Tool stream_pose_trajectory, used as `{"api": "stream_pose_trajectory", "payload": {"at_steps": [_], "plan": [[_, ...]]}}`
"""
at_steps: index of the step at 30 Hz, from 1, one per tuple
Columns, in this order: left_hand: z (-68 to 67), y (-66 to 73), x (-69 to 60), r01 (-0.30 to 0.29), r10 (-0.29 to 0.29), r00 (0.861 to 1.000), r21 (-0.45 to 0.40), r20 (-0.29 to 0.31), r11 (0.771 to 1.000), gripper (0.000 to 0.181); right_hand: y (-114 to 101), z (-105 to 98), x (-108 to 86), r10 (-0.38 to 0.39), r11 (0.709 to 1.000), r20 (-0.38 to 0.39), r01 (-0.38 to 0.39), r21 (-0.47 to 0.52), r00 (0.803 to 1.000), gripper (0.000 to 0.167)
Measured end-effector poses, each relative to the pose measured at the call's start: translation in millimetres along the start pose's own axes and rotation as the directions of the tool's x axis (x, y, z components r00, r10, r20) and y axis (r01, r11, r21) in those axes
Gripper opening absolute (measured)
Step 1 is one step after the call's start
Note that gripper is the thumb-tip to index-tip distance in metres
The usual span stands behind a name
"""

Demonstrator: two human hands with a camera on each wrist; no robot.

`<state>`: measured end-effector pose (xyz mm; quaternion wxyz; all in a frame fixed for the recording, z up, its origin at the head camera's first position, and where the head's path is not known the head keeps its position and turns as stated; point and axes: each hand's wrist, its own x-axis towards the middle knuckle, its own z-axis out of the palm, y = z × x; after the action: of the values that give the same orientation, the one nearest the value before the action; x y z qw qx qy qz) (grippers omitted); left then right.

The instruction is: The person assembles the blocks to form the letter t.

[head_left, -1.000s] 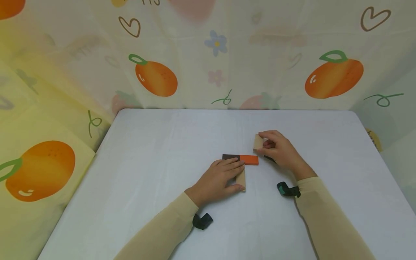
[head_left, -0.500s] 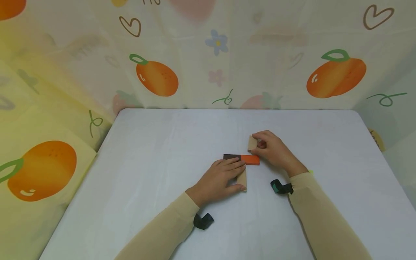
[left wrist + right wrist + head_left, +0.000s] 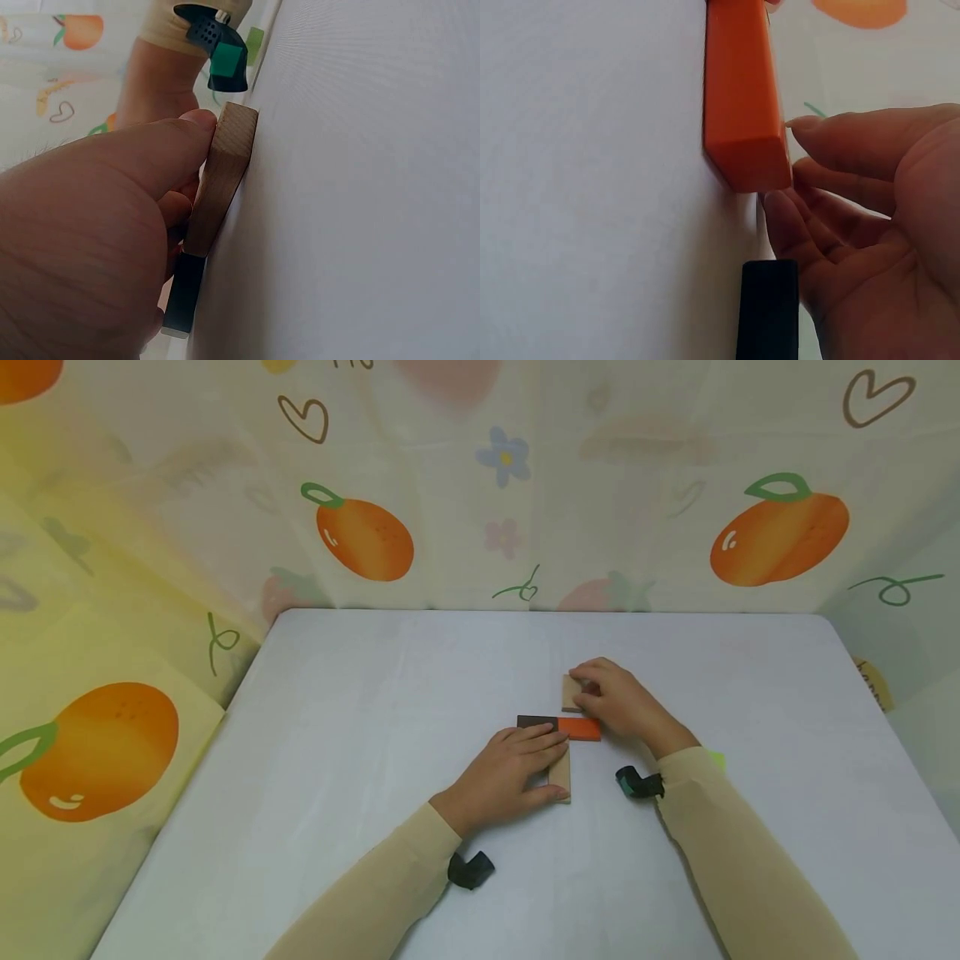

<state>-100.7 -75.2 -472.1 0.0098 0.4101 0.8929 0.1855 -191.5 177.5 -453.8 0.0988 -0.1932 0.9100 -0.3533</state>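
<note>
My left hand (image 3: 517, 770) lies with extended fingers over a small row of blocks. Its fingertips rest where a dark block (image 3: 534, 722) meets an orange block (image 3: 581, 729), and its thumb touches the near end of a plain wooden block (image 3: 559, 777). Those three blocks adjoin, partly covered by the hand. Just beyond the orange block, my right hand (image 3: 615, 697) pinches another light wooden block (image 3: 572, 693) between thumb and fingers. The right wrist view shows the orange block (image 3: 739, 82) up close; the pinched block is hidden there.
A black block (image 3: 769, 311) lies beneath the right hand in the right wrist view. Something yellow-green (image 3: 718, 761) peeks out beside the right sleeve. The white table (image 3: 375, 693) meets a fruit-patterned cloth at its back edge.
My right hand has moved left with the light wooden block, bringing it behind the dark and orange blocks. The left hand has stayed in place. The yellow-green thing has come into sight.
</note>
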Motion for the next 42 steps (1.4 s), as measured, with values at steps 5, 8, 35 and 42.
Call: {"api": "stream_pose_trajectory", "payload": {"at_steps": [5, 8, 35, 42], "plan": [[-1.6, 1.0, 0.7, 0.004, -0.004, 1.000, -0.005, 0.007, 1.000, 0.073, -3.4, 2.2, 3.9, -0.003, 1.000, 0.014, 0.003, 0.015, 1.000, 0.044], [-1.7, 1.4, 0.7, 0.003, -0.003, 1.000, -0.002, 0.006, 1.000, 0.073, -5.4, 3.8, 5.3, -0.007, 1.000, 0.017, 0.007, 0.021, 1.000, 0.043], [-1.6, 0.3, 1.3, -0.008, 0.008, 1.000, -0.001, 0.008, 1.000, 0.073, -11.7, 10.0, 5.8, -0.047, 0.997, 0.040, 0.045, 0.064, 0.998, 0.042], [-2.3, 0.3, 1.5, -0.011, 0.011, 1.000, -0.010, 0.006, 1.000, 0.071, -15.2, 10.2, 7.9, -0.104, 0.994, 0.067, 0.105, -0.002, 0.992, 0.032]]}}
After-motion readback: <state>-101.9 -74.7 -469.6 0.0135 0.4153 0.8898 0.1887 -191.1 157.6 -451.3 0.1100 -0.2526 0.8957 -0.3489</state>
